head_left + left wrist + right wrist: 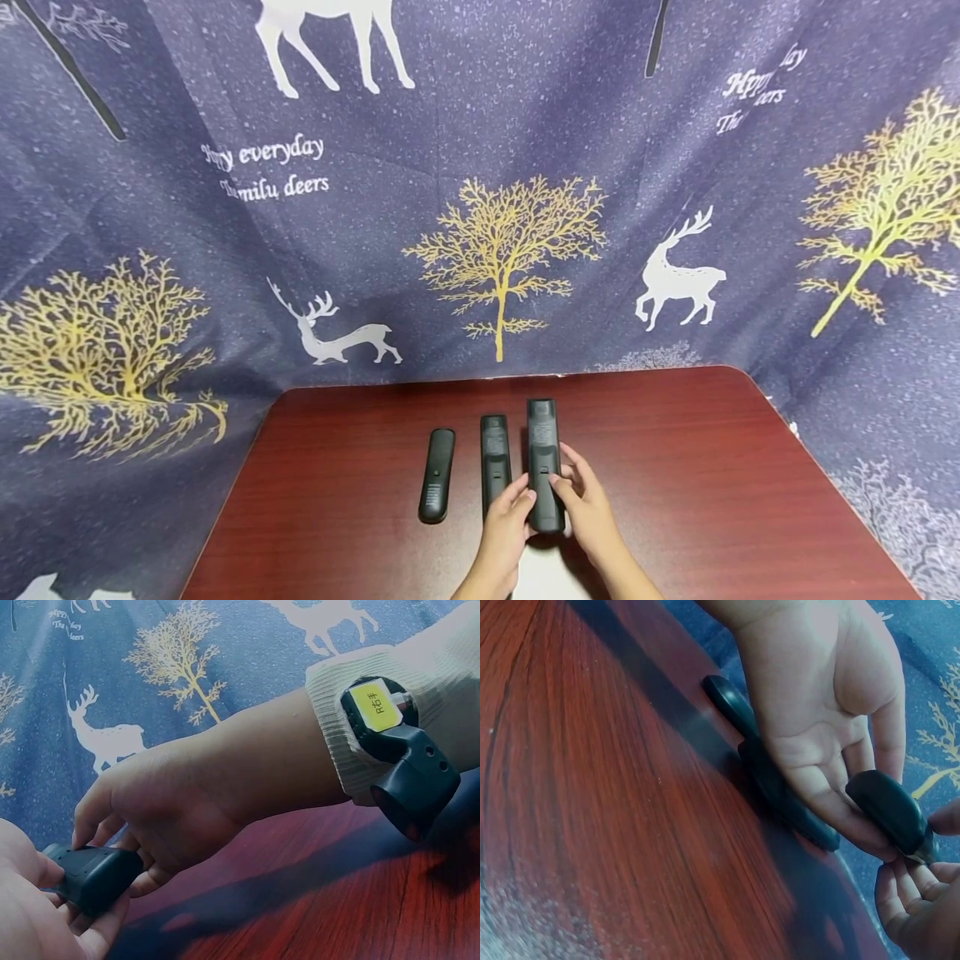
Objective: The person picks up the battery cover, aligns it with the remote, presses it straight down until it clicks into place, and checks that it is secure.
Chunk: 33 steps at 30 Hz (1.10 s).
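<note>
Both hands hold a black remote control (543, 475) back side up, its label and battery cover facing me. At its lower left side, my left hand (502, 537) grips it between thumb and fingers. My right hand (592, 508) holds the right side, with its thumb on the back near the small catch of the cover. The left wrist view shows the rounded end of this remote (101, 874) between the two hands. A second black remote (495, 458) lies back side up just left, its lower end hidden behind the left hand. Farther left lies a smaller rounded remote (437, 475).
The red-brown wooden table (337, 500) reaches back to a blue cloth (465, 125) printed with deer and trees. A white patch (543, 575) shows below the hands at the near edge. A camera (412, 780) is strapped on the right wrist.
</note>
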Available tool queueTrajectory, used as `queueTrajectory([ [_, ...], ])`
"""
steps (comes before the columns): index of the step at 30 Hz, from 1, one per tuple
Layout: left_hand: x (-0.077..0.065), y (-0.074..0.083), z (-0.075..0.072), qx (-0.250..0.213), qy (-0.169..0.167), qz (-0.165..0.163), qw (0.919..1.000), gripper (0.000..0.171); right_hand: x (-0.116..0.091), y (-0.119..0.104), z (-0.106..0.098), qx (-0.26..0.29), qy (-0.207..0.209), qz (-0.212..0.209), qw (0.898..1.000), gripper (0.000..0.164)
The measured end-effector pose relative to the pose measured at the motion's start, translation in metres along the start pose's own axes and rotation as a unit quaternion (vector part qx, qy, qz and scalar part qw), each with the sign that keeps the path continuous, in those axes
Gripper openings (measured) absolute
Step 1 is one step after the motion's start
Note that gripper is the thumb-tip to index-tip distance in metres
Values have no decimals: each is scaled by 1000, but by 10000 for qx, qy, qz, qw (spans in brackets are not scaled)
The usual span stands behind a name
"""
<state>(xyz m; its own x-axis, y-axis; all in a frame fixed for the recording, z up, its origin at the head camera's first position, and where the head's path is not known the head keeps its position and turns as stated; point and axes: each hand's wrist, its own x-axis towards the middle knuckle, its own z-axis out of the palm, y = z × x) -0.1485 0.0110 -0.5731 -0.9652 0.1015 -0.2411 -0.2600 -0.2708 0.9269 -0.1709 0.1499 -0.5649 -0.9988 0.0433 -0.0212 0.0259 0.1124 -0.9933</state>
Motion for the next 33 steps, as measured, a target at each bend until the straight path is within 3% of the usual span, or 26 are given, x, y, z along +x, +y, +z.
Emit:
queueTrajectory([
  [18,-2,1,2,154,-165,-19,9997,55,1,4,-4,59,1,70,10000,56],
  [26,-1,2,4,450,1,44,9990,52,3,7,-8,117,25,-11,9999,55],
  [33,-3,4,6,422,-99,36,9991,52,3,9,-9,52,90,149,9998,54],
])
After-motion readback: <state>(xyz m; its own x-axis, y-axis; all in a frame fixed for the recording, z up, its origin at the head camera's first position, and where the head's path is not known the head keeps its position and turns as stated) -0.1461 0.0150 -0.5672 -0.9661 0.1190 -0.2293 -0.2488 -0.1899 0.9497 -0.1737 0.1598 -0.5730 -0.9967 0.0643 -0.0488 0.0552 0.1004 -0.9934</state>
